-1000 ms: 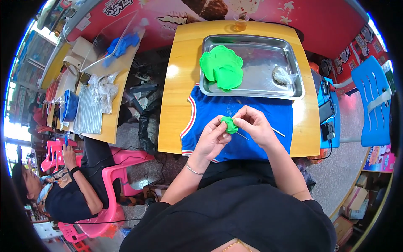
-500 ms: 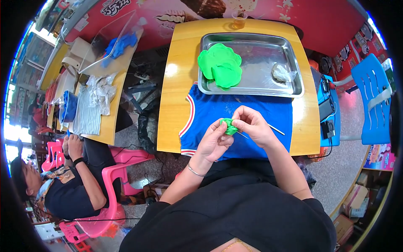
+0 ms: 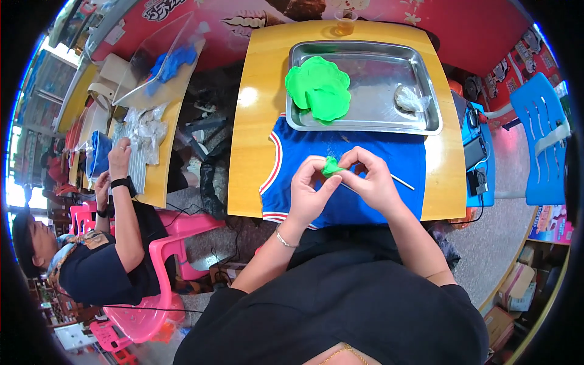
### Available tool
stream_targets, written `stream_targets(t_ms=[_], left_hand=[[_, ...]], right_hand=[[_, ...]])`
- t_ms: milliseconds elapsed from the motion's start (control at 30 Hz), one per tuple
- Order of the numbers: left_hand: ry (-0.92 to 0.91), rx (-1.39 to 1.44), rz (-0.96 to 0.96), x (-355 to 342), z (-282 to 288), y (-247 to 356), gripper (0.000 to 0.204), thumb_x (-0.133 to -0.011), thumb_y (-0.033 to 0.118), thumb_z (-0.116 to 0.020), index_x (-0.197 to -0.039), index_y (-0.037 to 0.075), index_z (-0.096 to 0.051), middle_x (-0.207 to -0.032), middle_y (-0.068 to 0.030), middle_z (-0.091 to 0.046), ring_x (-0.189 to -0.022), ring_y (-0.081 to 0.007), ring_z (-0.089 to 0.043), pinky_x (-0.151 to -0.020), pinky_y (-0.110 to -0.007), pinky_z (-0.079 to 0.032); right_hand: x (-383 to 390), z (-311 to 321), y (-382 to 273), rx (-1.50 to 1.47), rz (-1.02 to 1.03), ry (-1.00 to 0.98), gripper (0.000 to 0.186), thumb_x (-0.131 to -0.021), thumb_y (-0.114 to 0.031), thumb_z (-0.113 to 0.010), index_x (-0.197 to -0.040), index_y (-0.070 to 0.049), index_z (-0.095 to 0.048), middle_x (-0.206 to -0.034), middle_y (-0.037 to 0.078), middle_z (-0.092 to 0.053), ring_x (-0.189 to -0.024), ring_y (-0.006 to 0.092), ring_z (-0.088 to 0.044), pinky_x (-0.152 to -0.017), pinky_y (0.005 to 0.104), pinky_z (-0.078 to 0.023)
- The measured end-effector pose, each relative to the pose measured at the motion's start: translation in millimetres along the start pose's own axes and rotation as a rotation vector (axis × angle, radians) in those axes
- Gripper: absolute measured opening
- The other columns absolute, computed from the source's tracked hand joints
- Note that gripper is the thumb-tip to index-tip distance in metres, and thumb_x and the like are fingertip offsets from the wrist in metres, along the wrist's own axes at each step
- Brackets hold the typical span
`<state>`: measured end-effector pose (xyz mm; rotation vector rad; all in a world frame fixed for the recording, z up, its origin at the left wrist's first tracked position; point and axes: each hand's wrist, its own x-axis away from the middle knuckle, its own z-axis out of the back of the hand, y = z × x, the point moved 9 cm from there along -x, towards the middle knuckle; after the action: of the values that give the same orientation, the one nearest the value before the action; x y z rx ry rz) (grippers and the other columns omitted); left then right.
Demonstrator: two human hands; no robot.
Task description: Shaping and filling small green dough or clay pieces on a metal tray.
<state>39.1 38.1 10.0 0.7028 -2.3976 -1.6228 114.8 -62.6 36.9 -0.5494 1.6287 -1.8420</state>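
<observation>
At far left we see a co-worker [image 3: 97,274] seated on a pink chair [image 3: 161,267], hands raised beside a side table [image 3: 155,190] that bears crumpled clear plastic bags [image 3: 150,131]. To the right stands a yellow table [image 3: 246,152], partly covered by a blue garment [image 3: 380,155] with striped edging. In the left part of a metal tray [image 3: 365,126] we note overlapping bright green sheets [image 3: 319,88]. Below the tray, the left hand [image 3: 311,193] is partly closed, its thumb and forefinger gripping a small green piece [image 3: 330,166], held above the garment, between the two hands. Behind the tray stands a clear cup [image 3: 345,25]. The right hand [image 3: 374,185] pinches the piece's right side between thumb and forefinger, its other fingers bent. Farther right we find a slim pale stick [image 3: 403,182] on the garment, a plastic-wrapped lump [image 3: 412,99] in the tray, and a blue chair [image 3: 540,134].
</observation>
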Motion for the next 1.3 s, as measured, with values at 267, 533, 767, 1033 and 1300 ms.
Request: stream_targets(t_ms=[267, 533, 767, 1033, 1300], left_hand=[[-0.305, -0.342, -0.169, 2.2, -12.8, 12.4, 0.022, -0.074, 0.008, -0.072, -0.085, 0.004, -0.054, -0.087, -0.003, -0.055, -0.082, -0.0142, -0.051, -0.073, -0.025, -0.041], [-0.487, -0.091, 0.176, 7.9, -10.0, -6.7, 0.012, -0.083, 0.01, -0.065, -0.084, 0.003, -0.055, -0.089, -0.0014, -0.053, -0.084, -0.0086, -0.049, -0.075, -0.023, -0.04], [-0.504, -0.109, 0.158, 8.8, -17.1, 1.2, 0.012, -0.084, 0.012, -0.064, -0.087, 0.002, -0.058, -0.084, -0.0011, -0.052, -0.079, -0.0088, -0.048, -0.071, -0.023, -0.039], [-0.475, 0.136, 0.274, 11.1, -9.0, -10.6, 0.014, -0.081, 0.012, -0.066, -0.082, 0.006, -0.053, -0.089, 0.0009, -0.05, -0.081, -0.0082, -0.048, -0.073, -0.021, -0.039], [-0.425, 0.443, 0.356, 12.4, -17.8, -0.8, 0.025, -0.079, 0.016, -0.069, -0.084, 0.009, -0.046, -0.087, -0.0017, -0.052, -0.085, -0.0106, -0.051, -0.076, -0.023, -0.043]], right_hand=[[3.9, -8.2, 5.9, -0.359, -0.107, -0.068, 0.011, -0.089, -0.011, -0.056, -0.088, -0.005, -0.047, -0.075, -0.001, -0.05, -0.067, 0.0046, -0.05, -0.058, 0.021, -0.041], [1.8, -4.0, 2.4, -0.244, -0.129, -0.066, 0.01, -0.092, -0.013, -0.052, -0.089, -0.006, -0.045, -0.072, -0.002, -0.048, -0.059, 0.0044, -0.047, -0.047, 0.0212, -0.038], [-0.4, -1.9, -1.1, -0.195, -0.128, -0.144, 0.013, -0.093, -0.016, -0.051, -0.087, -0.005, -0.047, -0.07, -0.002, -0.049, -0.057, 0.0048, -0.047, -0.048, 0.021, -0.039], [5.8, -4.8, 9.5, -0.304, -0.164, -0.133, 0.012, -0.093, -0.016, -0.05, -0.09, -0.004, -0.048, -0.073, -0.001, -0.05, -0.058, 0.0043, -0.049, -0.049, 0.0193, -0.041], [10.9, -12.7, -1.4, -0.279, -0.13, -0.199, 0.01, -0.093, -0.012, -0.05, -0.091, -0.003, -0.047, -0.074, 0.001, -0.053, -0.059, 0.0056, -0.053, -0.051, 0.0196, -0.043]])
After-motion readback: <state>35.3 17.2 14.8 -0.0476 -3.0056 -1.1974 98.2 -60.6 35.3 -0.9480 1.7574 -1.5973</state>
